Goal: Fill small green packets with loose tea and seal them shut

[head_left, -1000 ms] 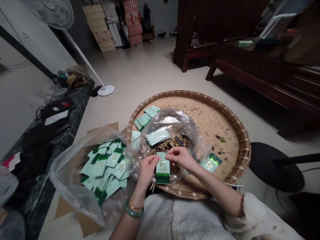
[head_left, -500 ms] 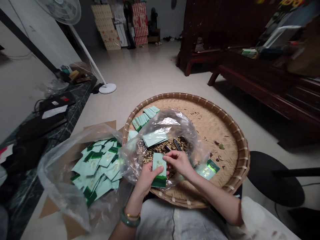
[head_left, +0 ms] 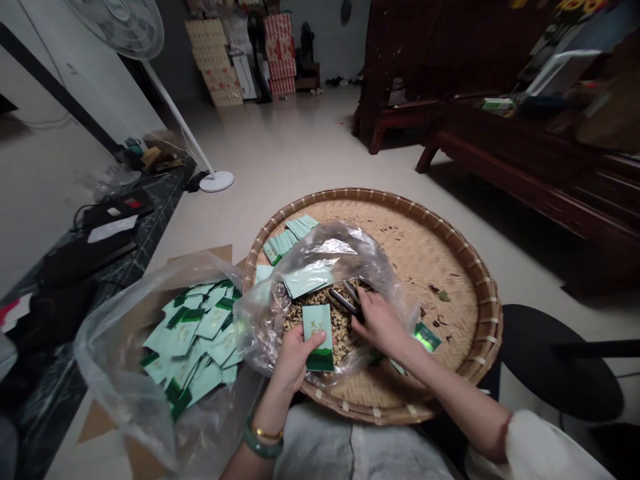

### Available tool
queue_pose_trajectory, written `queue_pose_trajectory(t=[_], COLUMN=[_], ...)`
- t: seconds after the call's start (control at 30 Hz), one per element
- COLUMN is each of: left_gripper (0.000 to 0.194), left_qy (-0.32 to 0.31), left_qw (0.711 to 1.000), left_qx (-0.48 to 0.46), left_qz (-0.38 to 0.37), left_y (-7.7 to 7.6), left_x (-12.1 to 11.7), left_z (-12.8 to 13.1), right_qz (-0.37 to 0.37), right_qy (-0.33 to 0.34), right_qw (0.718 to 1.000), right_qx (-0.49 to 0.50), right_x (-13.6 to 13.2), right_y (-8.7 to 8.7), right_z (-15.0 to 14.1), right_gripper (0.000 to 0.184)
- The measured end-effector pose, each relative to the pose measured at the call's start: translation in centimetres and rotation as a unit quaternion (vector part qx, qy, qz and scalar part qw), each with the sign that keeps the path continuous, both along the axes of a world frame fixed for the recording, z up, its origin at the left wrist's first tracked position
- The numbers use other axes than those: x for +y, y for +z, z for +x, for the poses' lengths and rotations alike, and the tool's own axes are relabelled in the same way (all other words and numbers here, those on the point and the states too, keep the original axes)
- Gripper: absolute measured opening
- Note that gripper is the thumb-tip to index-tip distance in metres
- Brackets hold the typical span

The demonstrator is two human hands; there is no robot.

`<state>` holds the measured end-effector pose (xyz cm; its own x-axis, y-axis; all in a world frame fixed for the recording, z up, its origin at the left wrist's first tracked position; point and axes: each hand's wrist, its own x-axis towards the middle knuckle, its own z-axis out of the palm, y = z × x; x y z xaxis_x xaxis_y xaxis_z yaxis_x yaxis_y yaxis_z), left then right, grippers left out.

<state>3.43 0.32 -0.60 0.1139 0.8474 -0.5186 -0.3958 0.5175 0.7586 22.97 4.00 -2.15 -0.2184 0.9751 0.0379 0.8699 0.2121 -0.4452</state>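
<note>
My left hand (head_left: 297, 353) pinches a light-green packet (head_left: 318, 333) with a dark-green wavy end, thumb on its front. My right hand (head_left: 377, 320) is closed around the end of dark metal tongs (head_left: 344, 300). The tongs lie over dried, brown-and-cream loose bits (head_left: 343, 330) inside an open clear plastic bag (head_left: 345, 243). A stack of similar packets (head_left: 305, 283) rests in the bag behind the tongs. The bag sits on a round woven bamboo tray (head_left: 440, 247) over my lap. Part of another green packet (head_left: 427, 337) shows beside my right forearm.
Left of the tray, a large clear bag (head_left: 120, 327) holds many green packets (head_left: 200, 327). Rows of packets (head_left: 290, 237) lie at the tray's far left. A white standing fan (head_left: 217, 181), a dark wooden bench (head_left: 500, 173) and a black round base (head_left: 560, 360) stand around.
My right hand has left the packet's top edge and moved right and up onto the tongs, whose arms now sit closer together. My left hand still holds the packet.
</note>
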Motion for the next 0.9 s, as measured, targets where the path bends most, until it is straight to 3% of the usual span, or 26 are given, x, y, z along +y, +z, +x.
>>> queue_pose_trajectory(t=[0.1,0.17,0.23,0.3,0.57,0.73,0.9], left_gripper=[0.043,0.041,0.041,0.041,0.036,0.041,0.043], left_qy=[-0.007,-0.016,-0.028,-0.038,-0.102,-0.099,-0.067], left_qw=[1.0,0.999,0.999,0.998,0.992,0.993,0.993], left_qx=[0.014,0.028,0.039,0.05,0.071,0.066,0.088], left_qz=[0.007,0.014,0.017,0.018,0.036,0.025,0.047], left_y=[-0.1,-0.1,0.1,0.2,0.8,0.6,-0.7], left_x=[0.0,0.0,0.1,0.2,0.4,0.5,0.4], left_z=[-0.3,-0.4,-0.4,-0.4,-0.3,-0.5,-1.2], right_qz=[-0.096,-0.19,-0.271,-0.305,-0.252,-0.216,-0.236], right_qy=[-0.005,0.015,0.057,0.075,0.132,0.097,0.063], right_qw=[0.984,0.943,0.905,0.896,0.929,0.937,0.918], right_qx=[0.152,0.274,0.323,0.315,0.236,0.258,0.312], right_x=[0.8,1.0,1.0,0.9,1.2,1.0,1.2], right_y=[1.8,3.1,4.4,5.5,7.2,6.3,4.8], right_z=[1.5,2.5,3.2,3.3,0.9,0.6,0.5], right_gripper=[0.054,0.053,0.055,0.055,0.039,0.032,0.031])
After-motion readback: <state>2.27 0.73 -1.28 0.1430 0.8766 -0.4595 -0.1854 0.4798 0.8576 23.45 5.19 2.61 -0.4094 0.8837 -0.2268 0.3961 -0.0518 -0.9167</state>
